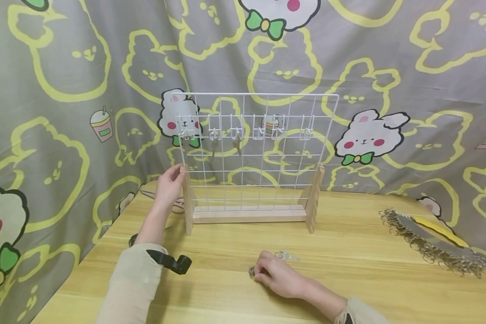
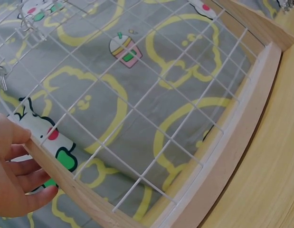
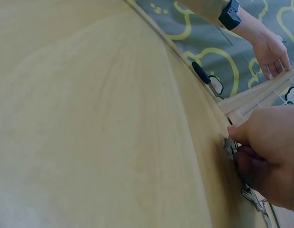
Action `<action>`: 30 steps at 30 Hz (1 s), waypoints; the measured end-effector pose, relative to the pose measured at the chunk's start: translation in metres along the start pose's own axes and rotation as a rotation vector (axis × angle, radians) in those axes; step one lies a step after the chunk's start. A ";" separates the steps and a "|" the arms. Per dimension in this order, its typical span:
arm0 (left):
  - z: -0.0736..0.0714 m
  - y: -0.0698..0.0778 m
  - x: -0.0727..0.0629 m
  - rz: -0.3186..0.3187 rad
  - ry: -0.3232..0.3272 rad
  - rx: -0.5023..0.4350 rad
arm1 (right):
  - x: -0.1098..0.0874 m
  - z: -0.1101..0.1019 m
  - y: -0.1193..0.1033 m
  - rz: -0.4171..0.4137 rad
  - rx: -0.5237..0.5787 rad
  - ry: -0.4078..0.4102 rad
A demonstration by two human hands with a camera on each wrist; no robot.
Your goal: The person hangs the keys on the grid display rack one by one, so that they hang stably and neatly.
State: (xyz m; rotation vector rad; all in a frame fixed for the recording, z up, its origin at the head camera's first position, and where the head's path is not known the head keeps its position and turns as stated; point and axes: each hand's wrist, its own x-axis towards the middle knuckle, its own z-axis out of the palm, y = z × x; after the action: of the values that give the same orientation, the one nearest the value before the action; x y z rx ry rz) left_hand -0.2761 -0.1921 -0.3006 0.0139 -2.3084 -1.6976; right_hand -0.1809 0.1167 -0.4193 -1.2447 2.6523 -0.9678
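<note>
A white wire grid rack (image 1: 251, 171) stands upright on the table in a wooden base, with several hooks along its upper part. Metal keys (image 1: 237, 143) hang from hooks on its left side. My left hand (image 1: 171, 184) holds the top of the left wooden post (image 2: 66, 178), thumb in front and fingers behind. Low over the table before the rack, my right hand (image 1: 281, 275) pinches a small metal key bunch (image 3: 227, 144), mostly hidden by the fingers. Just beyond that hand, more keys (image 1: 286, 256) lie on the table.
At the right lies a yellow strip (image 1: 439, 230) beside a long row of metal rings (image 1: 433, 252). Scissors (image 1: 179, 206) lie behind my left wrist, and a black-handled tool (image 3: 202, 73) is near the table's left edge. A patterned curtain (image 1: 368, 40) surrounds the table.
</note>
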 end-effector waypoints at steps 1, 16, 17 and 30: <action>0.000 0.000 0.000 -0.001 -0.001 0.000 | 0.000 0.000 0.001 -0.002 0.004 0.008; 0.000 0.003 0.000 -0.013 -0.007 -0.007 | 0.012 -0.004 0.006 0.010 0.090 0.103; 0.000 0.003 0.000 -0.013 -0.008 -0.010 | 0.012 -0.004 0.006 0.016 0.097 0.103; 0.001 0.003 -0.001 -0.011 -0.002 0.001 | 0.019 -0.035 0.008 -0.015 0.013 0.183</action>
State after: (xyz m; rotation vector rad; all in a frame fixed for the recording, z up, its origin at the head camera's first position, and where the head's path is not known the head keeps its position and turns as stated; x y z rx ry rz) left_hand -0.2752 -0.1906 -0.2985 0.0245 -2.3150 -1.7021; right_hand -0.2092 0.1252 -0.3922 -1.2304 2.7701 -1.1520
